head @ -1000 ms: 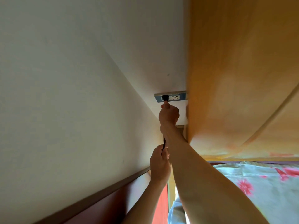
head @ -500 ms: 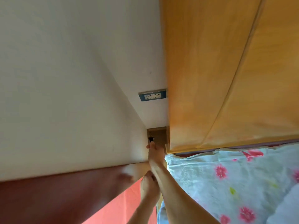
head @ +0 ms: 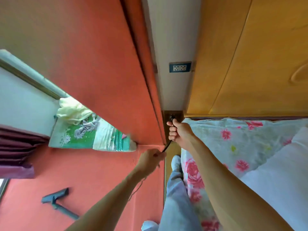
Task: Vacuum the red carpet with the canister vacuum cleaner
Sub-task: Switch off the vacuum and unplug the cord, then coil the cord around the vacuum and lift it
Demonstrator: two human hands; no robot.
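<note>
The red carpet (head: 100, 172) fills the left of my view, and the vacuum's grey floor head (head: 55, 196) lies on it, on its tube, toward the carpet's near side. I can't find the canister itself. At the carpet's far edge, in the gap beside the bed (head: 233, 139), the right hand (head: 178, 130) is fisted round the black power cord (head: 168, 145) just below the plug (head: 171, 117). The left hand (head: 150, 160) pinches the same cord lower down. The wall socket (head: 180, 67) above them has nothing in it. The plug looks free of any outlet, though that corner is dim, so I judge no suction is running. Whether the carpet has been cleaned, I can't tell.
</note>
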